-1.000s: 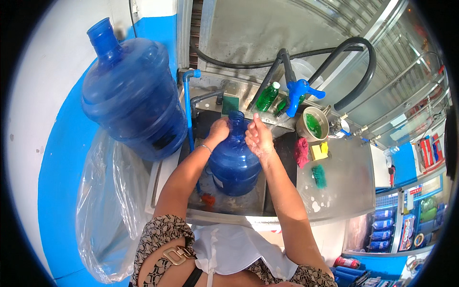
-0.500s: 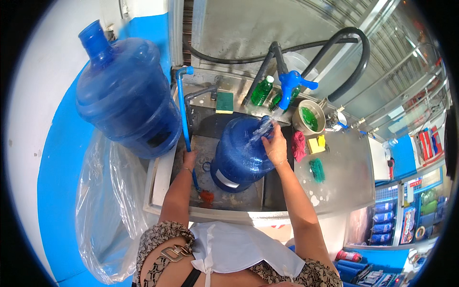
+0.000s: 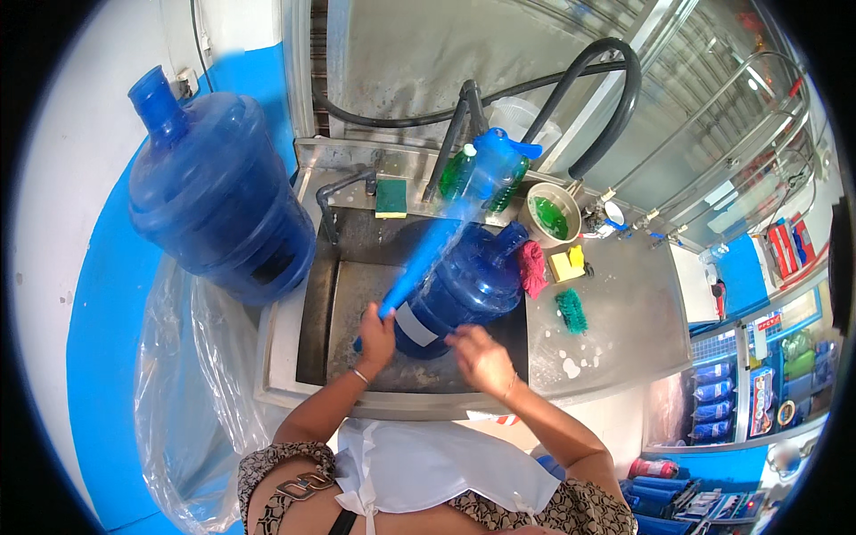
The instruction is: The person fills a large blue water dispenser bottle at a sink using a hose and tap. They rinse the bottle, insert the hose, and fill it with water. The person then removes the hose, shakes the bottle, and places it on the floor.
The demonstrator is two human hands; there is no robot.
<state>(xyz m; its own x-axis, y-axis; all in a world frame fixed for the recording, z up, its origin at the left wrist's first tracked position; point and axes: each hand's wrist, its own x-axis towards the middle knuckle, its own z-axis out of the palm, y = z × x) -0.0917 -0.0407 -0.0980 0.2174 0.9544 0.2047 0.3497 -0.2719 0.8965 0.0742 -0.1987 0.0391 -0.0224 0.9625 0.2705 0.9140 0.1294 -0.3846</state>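
Observation:
My left hand [image 3: 377, 337] is closed round a light blue pipe [image 3: 419, 261]. The pipe slants up and away to the right across a big blue water jug [image 3: 477, 281], and its far end is smeared by motion. The jug lies tilted in the metal sink [image 3: 314, 343], its neck toward the back right and a white label on its near left side. By the jug's near right side is my right hand [image 3: 484, 359], fingers curled in with nothing visible in them; whether the fingertips touch the jug I cannot tell. A blue-handled tap behind is partly covered by the blurred pipe.
A second large blue jug [image 3: 214, 196] stands left of the sink above clear plastic wrap [image 3: 201, 374]. Around the rim are a sponge [image 3: 390, 198], green bottles [image 3: 456, 171], a bowl of green liquid [image 3: 551, 216], a pink cloth [image 3: 532, 269], a yellow sponge [image 3: 564, 266] and a green brush [image 3: 572, 311].
The pipe, upright at the sink's left before, now swings over the jug in my left hand. The jug has tipped right, and my right hand has moved from its neck to its near side.

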